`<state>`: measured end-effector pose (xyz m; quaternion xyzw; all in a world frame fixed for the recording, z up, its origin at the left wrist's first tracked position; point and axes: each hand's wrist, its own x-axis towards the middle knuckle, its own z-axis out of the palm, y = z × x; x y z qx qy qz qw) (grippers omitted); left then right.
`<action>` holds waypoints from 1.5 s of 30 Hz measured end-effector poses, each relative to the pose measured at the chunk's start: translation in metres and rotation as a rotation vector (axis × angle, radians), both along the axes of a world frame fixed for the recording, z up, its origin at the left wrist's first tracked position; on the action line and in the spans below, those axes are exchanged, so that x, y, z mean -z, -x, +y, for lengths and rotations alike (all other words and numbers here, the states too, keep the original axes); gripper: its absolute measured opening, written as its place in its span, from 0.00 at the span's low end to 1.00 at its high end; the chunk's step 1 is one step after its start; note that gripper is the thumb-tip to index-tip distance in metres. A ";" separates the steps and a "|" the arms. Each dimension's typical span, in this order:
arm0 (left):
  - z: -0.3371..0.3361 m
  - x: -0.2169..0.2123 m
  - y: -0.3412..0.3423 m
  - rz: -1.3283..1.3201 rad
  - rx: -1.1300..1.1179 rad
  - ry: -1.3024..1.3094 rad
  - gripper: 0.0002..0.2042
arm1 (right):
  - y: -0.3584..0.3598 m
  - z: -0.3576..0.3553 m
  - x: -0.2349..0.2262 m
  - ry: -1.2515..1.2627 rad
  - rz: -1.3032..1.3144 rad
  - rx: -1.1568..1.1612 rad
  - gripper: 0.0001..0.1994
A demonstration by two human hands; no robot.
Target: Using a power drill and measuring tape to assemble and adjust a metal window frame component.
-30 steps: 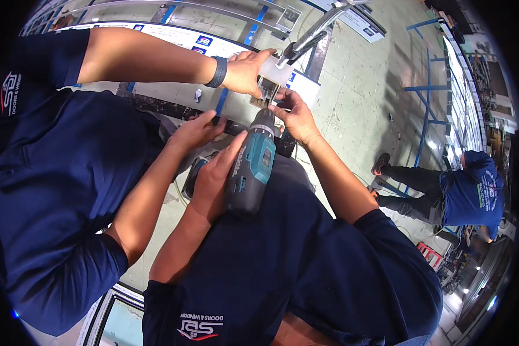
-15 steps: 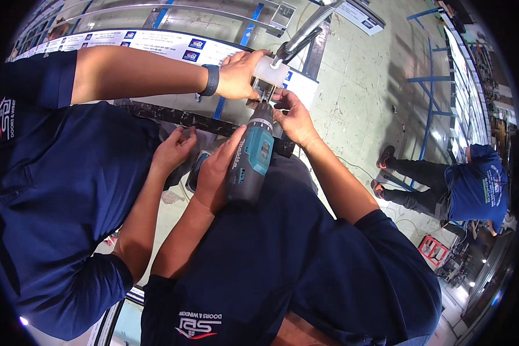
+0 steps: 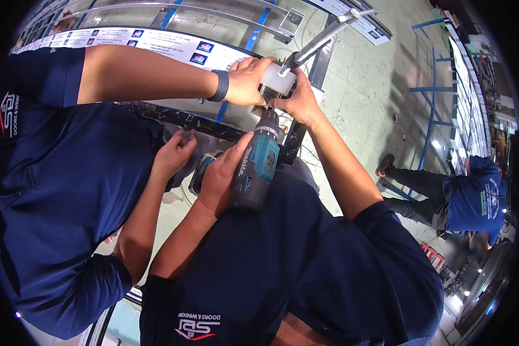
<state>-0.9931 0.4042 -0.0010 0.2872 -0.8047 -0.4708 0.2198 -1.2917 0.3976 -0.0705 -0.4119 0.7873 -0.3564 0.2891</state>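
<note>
My left hand (image 3: 218,180) is closed on the handle of a teal and black cordless drill (image 3: 260,164). The drill's chuck points away from me, toward small metal parts beneath a white block (image 3: 278,79). My right hand (image 3: 303,104) grips the block's right side, its thumb close to the drill's tip; its other fingertips are partly hidden. From the left, a co-worker's hand with a dark wristband (image 3: 245,83) holds the block's other side. A threaded metal rod (image 3: 320,41) meets the block's top. Where the drill's tip touches is too small to tell.
The co-worker's other hand (image 3: 176,154) hangs left of the drill. A dark frame bar (image 3: 184,118) crosses in front of us, with a long profile in printed white film (image 3: 155,41) beyond it. Blue racks (image 3: 429,92) and another person (image 3: 473,193) are at the right.
My right hand has moved up along the right side of the block. The drill has shifted slightly right in view, and the co-worker's hand still holds the block.
</note>
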 end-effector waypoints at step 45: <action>-0.007 0.008 0.004 -0.088 0.069 0.025 0.38 | 0.017 0.030 0.015 0.107 -0.073 -0.193 0.73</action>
